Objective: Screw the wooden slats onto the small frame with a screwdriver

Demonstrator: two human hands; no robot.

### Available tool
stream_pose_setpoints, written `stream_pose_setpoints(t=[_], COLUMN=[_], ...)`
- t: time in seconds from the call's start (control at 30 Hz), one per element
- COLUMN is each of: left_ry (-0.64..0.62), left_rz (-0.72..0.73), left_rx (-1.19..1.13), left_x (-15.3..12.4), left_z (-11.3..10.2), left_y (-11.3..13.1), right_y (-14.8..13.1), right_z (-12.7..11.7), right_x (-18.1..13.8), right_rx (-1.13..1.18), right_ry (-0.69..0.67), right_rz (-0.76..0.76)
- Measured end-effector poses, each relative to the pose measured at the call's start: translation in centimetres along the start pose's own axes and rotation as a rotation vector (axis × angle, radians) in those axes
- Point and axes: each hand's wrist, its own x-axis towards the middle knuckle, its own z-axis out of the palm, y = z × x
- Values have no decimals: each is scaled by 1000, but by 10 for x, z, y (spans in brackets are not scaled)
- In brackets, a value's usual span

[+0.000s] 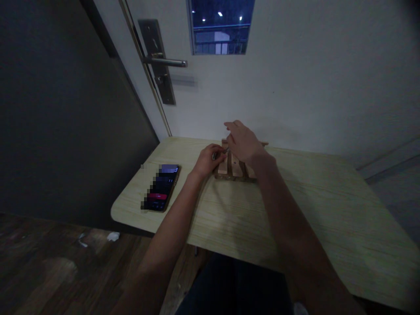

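Observation:
A small wooden slatted piece [233,169] lies on the pale wooden table [315,210] near its far edge. My left hand [208,160] rests at the piece's left end, fingers curled and pinched around something small that I cannot make out. My right hand [243,142] hovers over the top of the wooden piece, fingers bent and pointing left, touching or just above its slats. Whether the right hand holds anything is hidden by the hand's own back.
A phone [162,187] with a lit screen lies on the table's left side. Behind the table stands a white door with a metal handle [166,62] and a small window [221,26]. Dark wooden floor lies at the lower left.

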Motion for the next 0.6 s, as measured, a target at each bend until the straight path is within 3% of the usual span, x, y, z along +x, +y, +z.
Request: stream_pose_setpoints(t=[0.2, 0.6], left_ry=[5, 2], left_rz=[4, 10], left_rx=[-3, -5], left_x=[0, -2], left_z=[0, -1], left_y=[0, 1], right_y=[1, 1], right_z=[3, 4], right_x=[2, 0], right_rx=[143, 249], right_ry=[78, 167], right_rz=[-88, 3])
